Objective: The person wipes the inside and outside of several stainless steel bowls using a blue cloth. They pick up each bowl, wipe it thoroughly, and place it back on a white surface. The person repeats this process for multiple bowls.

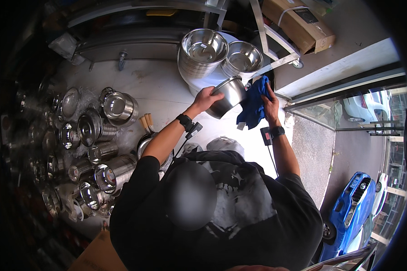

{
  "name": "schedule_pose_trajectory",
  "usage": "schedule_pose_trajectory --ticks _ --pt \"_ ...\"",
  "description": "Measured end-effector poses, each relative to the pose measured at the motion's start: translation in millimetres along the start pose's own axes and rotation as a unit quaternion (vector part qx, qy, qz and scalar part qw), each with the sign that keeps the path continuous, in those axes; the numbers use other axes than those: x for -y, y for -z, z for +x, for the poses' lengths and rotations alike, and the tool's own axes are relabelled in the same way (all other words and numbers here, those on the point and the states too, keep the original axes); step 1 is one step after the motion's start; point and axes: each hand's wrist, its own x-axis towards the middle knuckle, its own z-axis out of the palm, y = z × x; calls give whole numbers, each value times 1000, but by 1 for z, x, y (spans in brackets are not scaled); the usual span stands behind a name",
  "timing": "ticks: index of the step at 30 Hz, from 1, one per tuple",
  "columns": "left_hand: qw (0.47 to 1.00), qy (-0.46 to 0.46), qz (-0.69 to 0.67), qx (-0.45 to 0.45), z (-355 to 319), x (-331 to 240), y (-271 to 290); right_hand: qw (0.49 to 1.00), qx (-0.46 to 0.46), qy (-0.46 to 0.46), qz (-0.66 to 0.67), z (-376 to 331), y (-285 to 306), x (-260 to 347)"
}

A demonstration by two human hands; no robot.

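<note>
A shiny steel basin [231, 95] is tilted on its side in front of me. My left hand [207, 99] grips its near-left rim, thumb on the outer wall. In my right hand [270, 105] hangs a blue cloth [253, 106], bunched at the top, its lower part loose beside the basin's right side. Whether the cloth touches the steel I cannot tell. Just beyond stand two stacks of steel basins, a taller left stack [202, 52] and a right stack [243, 58], on a round white surface [192, 82].
Many steel pots and bowls [115, 174] crowd the floor at left, with wooden handles [146, 122] near my left forearm. A cardboard box [298, 25] and wheeled metal frame [276, 40] stand far right. Beyond the glass door [319, 113] is a blue car [350, 212].
</note>
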Motion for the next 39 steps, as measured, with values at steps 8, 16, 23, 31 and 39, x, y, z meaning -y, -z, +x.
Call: schedule_pose_trajectory --ticks 8,16,23,31,39 --pt "952 -174 251 -19 39 -53 -76 973 -73 -74 -206 47 78 1" --pt "901 -280 330 -22 147 -72 -117 989 -27 -30 -142 165 123 -24" --pt "856 -263 440 -69 219 -37 -143 918 39 64 -390 262 122 -27" --pt "828 -227 497 -126 250 -2 -144 875 142 134 -444 315 108 -44" --pt "820 -177 531 -116 264 26 -147 864 178 147 -448 331 99 -69"
